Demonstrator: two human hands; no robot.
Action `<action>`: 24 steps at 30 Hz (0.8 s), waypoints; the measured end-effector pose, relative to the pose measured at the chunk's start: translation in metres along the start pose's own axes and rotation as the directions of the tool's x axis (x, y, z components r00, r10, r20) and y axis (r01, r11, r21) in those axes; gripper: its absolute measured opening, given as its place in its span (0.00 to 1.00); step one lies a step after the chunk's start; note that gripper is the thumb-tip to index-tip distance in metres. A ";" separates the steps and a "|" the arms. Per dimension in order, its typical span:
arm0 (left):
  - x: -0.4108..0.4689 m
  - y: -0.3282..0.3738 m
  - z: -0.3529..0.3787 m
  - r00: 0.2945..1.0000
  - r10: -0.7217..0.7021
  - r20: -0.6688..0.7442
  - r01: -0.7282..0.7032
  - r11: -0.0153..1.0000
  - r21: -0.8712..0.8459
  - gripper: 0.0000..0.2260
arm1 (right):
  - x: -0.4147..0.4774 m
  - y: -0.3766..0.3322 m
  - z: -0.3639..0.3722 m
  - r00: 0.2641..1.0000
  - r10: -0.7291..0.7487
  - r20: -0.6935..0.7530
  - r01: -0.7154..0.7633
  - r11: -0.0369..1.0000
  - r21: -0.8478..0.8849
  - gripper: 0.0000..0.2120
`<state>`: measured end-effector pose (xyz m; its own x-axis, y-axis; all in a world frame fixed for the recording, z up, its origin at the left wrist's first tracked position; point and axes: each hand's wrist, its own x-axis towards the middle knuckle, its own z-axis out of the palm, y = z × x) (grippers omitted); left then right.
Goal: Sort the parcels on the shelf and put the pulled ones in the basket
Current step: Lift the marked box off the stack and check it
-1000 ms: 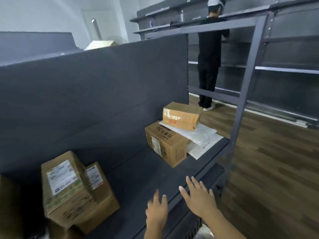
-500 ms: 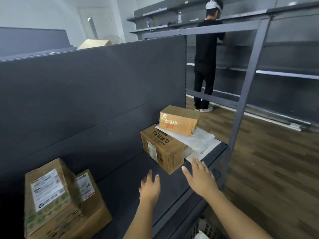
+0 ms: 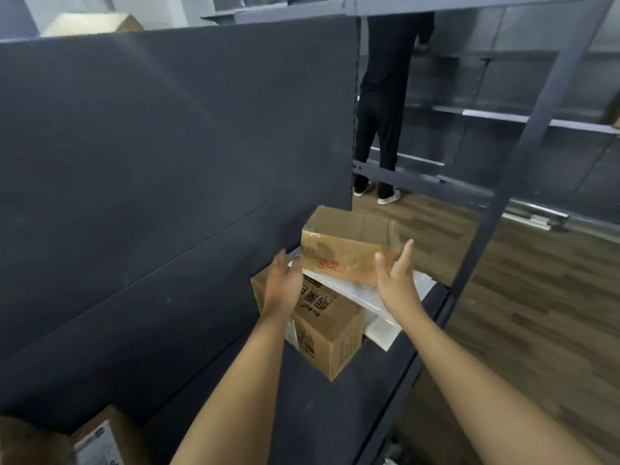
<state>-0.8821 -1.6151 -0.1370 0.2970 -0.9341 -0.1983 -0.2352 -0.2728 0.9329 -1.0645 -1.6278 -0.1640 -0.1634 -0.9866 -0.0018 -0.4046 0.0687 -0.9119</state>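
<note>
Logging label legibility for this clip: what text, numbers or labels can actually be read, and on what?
"8JL" or similar, red handwriting, uncertain: front of the taped top box.
Large printed characters, blurred, unreadable: top of the lower carton.
White shipping label, too blurred: box at bottom left.
White mailers: no legible text.

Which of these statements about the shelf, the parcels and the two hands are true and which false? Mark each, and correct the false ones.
1. The taped box with red writing lies on top of white plastic mailers. True.
2. The left hand grips a mailer. False: it is open beside the taped box.
3. The right hand is open, at the box's right end. True.
4. The printed carton stands on the floor. False: it stands on the shelf.
</note>
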 end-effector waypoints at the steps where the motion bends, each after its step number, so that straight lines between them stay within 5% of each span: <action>1: 0.010 0.002 0.002 1.000 -0.019 0.022 0.019 1.000 0.006 0.25 | 0.005 -0.001 0.002 1.000 0.013 -0.004 -0.013 0.999 0.031 0.37; 9: 0.035 -0.004 0.021 0.986 -0.037 0.163 0.035 0.999 0.020 0.22 | 0.013 0.005 0.014 0.999 0.036 -0.035 -0.030 0.987 0.161 0.31; 16: 0.012 0.023 0.004 0.985 0.159 0.067 -0.140 0.962 -0.233 0.18 | 0.003 -0.030 -0.008 0.986 -0.090 -0.139 0.119 0.968 0.219 0.27; 24: -0.055 0.062 -0.037 0.919 0.315 -0.239 -0.383 0.858 -0.342 0.16 | -0.036 -0.081 -0.048 0.963 -0.199 -0.181 0.247 0.923 0.295 0.24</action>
<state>-0.8785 -1.5722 -0.0568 0.4198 -0.8889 0.1835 0.0006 0.2024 0.9793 -1.0695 -1.5905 -0.0703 -0.2396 -0.9370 0.2543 -0.1480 -0.2236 -0.9634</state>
